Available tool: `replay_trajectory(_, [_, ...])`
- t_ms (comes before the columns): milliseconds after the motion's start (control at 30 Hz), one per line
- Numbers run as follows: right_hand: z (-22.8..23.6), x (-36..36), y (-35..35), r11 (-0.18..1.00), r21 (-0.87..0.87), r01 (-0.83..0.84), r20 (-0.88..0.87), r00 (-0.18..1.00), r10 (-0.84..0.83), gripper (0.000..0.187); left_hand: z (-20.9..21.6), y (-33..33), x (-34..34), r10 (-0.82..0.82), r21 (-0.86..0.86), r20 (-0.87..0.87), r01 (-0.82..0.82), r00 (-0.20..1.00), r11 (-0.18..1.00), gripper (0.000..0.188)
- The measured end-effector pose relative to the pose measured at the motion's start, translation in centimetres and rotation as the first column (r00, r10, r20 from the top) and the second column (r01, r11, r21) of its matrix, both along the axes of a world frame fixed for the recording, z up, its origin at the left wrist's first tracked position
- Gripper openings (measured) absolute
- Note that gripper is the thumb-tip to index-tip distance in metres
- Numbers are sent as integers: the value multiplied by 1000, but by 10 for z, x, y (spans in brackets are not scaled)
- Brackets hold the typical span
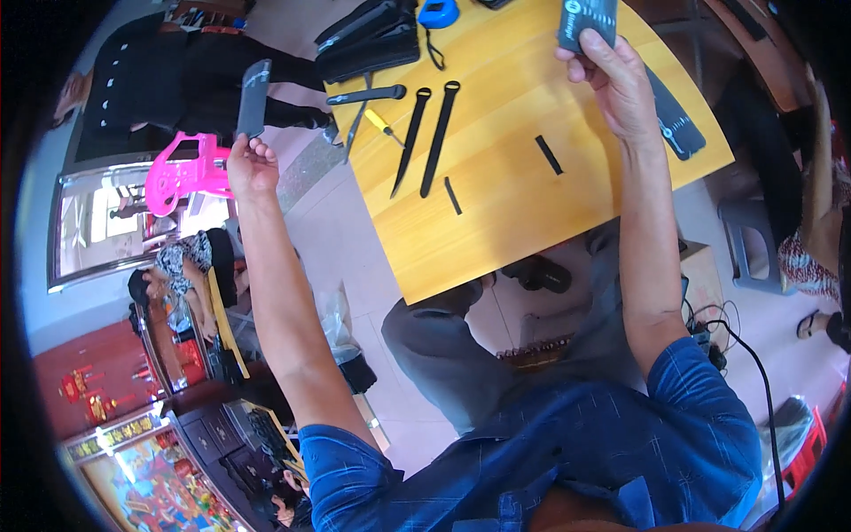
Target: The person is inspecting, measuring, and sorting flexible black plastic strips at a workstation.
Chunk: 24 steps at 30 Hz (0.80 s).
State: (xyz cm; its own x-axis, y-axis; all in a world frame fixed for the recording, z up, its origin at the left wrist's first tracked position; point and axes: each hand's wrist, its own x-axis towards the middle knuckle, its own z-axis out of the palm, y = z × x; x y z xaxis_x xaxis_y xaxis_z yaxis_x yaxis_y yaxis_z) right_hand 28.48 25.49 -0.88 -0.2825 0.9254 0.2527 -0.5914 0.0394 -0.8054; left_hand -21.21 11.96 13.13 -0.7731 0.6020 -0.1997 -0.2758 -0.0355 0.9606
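Note:
My left hand (253, 166) is raised off the table's left side, its fingers closed on the lower end of a flat dark grey card (254, 93) held upright. Above the table's far right part, my right hand (618, 84) pinches a dark card with white print (587, 19) between thumb and fingers. Another dark rounded panel with white markings (681, 129) lies beside my right wrist, partly hidden by it. Two long black straps with looped ends (441, 133) lie between my hands. Two short black strips (549, 154) lie nearer to me on the wood.
The yellow wooden table (496, 239) also bears a black zip pouch (368, 49), a blue tape measure (438, 12), a yellow-handled screwdriver (378, 121) and a dark strap (368, 94) over its left edge. A pink plastic chair (191, 173) and a person in black (177, 80) are at left.

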Motion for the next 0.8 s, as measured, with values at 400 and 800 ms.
replay_trajectory(400, [15, -12, -14, 999, 12, -32, 31, 999, 32, 28, 7, -3, 12, 27, 123, 103, -40, 994, 992, 15])
replay_trajectory(800, [19, -16, -15, 998, -2, -55, 100, 993, 55, 29, 17, -21, -28, 11, 178, 138, -35, 990, 983, 16])
